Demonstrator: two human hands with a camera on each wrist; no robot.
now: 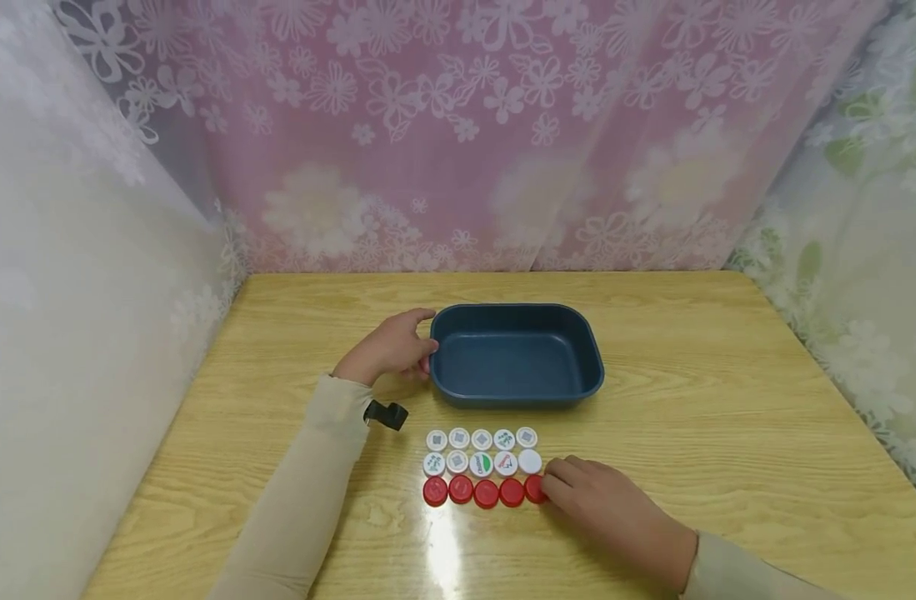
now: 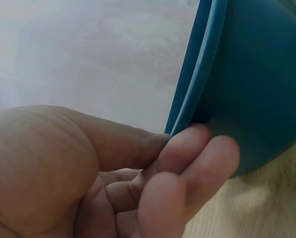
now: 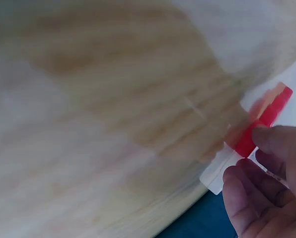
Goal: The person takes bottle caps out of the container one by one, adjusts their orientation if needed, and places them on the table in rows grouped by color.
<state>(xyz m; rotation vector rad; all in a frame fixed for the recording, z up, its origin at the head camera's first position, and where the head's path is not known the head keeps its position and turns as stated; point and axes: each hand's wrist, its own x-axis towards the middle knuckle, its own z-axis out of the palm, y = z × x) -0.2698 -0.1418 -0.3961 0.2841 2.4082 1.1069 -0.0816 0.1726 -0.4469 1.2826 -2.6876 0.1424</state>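
A dark blue rectangular basin (image 1: 513, 398) stands on the table. My left hand (image 1: 393, 343) pinches its left rim, thumb on one side and fingers on the other; in the left wrist view the thumb and index finger meet at the basin's rim (image 2: 197, 74). In front of the basin lie bottle caps in three rows: two rows of white caps (image 1: 458, 462) with printed tops, then a row of red caps (image 1: 486, 494). My right hand (image 1: 608, 504) holds the rightmost red cap (image 1: 534, 488) with curled fingers. In the right wrist view the thumb presses against a red cap (image 3: 246, 144).
The wood-patterned table (image 1: 690, 400) has a glossy top that reflects light. A pink floral curtain (image 1: 458, 167) hangs behind it, with pale sheets (image 1: 90, 292) at both sides. A black wrist strap (image 1: 386, 414) sits on the left sleeve.
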